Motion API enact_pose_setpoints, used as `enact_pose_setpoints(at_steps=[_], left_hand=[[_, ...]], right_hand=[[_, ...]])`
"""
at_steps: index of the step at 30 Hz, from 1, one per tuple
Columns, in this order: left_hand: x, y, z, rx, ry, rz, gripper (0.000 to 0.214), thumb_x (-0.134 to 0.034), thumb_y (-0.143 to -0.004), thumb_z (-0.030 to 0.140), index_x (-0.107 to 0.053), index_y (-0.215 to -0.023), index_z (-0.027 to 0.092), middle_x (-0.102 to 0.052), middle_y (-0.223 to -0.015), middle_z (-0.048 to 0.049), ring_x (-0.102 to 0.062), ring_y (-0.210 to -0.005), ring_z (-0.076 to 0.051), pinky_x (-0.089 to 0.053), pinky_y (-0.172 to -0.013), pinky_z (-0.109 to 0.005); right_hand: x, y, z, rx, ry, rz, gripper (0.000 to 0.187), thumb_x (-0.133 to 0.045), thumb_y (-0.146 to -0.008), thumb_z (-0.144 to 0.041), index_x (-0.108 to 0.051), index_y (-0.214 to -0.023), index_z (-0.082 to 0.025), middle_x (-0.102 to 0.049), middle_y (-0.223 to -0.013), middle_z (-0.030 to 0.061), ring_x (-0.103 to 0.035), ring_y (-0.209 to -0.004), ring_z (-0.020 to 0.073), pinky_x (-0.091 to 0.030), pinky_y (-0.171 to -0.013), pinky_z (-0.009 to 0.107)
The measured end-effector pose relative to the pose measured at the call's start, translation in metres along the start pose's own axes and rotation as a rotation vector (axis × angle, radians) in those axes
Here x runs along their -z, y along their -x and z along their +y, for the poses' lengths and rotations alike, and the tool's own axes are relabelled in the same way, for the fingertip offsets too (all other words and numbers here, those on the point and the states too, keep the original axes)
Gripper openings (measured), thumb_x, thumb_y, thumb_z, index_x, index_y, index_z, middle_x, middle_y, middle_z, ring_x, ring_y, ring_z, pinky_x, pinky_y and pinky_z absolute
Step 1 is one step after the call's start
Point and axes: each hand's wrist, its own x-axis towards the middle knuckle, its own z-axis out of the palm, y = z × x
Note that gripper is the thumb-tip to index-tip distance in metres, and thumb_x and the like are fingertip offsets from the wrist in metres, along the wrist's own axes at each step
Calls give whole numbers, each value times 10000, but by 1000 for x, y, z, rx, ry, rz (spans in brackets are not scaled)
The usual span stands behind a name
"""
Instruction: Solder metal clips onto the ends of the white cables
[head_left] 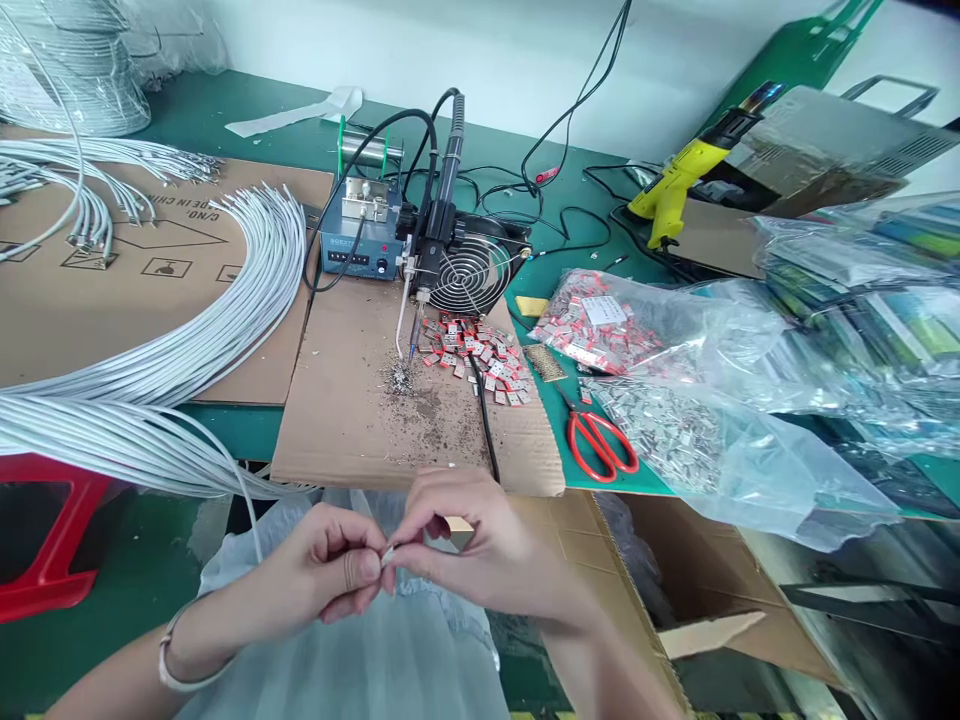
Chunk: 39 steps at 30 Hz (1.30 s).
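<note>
A: Head view. How are the hands placed relative to the cardboard mat (330, 425)?
B: Before its near edge, the left hand (330, 565) and right hand (465, 540) meet, fingertips pinching a small pale piece (388, 556), possibly a cable end. The two-sided pinch probably steadies so small a part.
A: The soldering iron (442, 220)?
B: Fixed tip-down above the mat, presumably leaving both hands free.
A: And the surroundings?
B: Red-and-silver connectors (491, 360) lie loose on the mat, apparently for easy reach; white cables (281, 255) lie bundled left of it, perhaps against tangling; scissors (591, 432) rest right of it.
</note>
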Motion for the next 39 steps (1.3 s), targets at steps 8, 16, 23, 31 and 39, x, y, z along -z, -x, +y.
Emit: enact_pose_setpoints(at_steps=[8,16,23,31,39], left_hand=[[-3,-11,-5,-53,193,-49,383,-659,-724,474,-544,-604,129,-445,-443,45,-252,-295,-7,-158,-288,-140],[-10,2,0,-193,-5,246,286,-632,-775,413,-608,-721,133,-518,-552,21,-405,-347,-27,-262,-340,-130],[-11,5,4,-250,-400,358,234,-566,-831,346,-613,-731,140,-455,-529,37,-439,-421,-56,-331,-403,-150],[-16,4,-2,-186,-249,302,291,-561,-820,427,-595,-737,150,-444,-518,47,-417,-387,-48,-316,-380,-147],[-14,5,0,-178,-164,351,340,-611,-767,468,-585,-700,135,-505,-532,24,-432,-350,-48,-311,-343,-145]], right_hand=[[-47,-2,24,30,-685,335,206,-733,-677,-259,-596,-539,-190,-504,-505,-20,-396,-448,95,-294,-427,230],[-40,-4,32,163,-653,684,133,-653,-777,-288,-614,-663,-229,-453,-541,-38,-384,-497,108,-308,-468,232],[-13,0,9,17,-141,266,94,-717,-699,-192,-649,-636,-175,-587,-561,-3,-471,-537,115,-358,-509,243],[-22,-2,14,-11,-490,511,250,-650,-746,-205,-513,-537,-185,-442,-523,-46,-367,-474,88,-286,-450,229],[-15,1,14,-142,-337,252,94,-741,-659,-228,-671,-684,-170,-587,-598,1,-446,-534,109,-324,-495,243]])
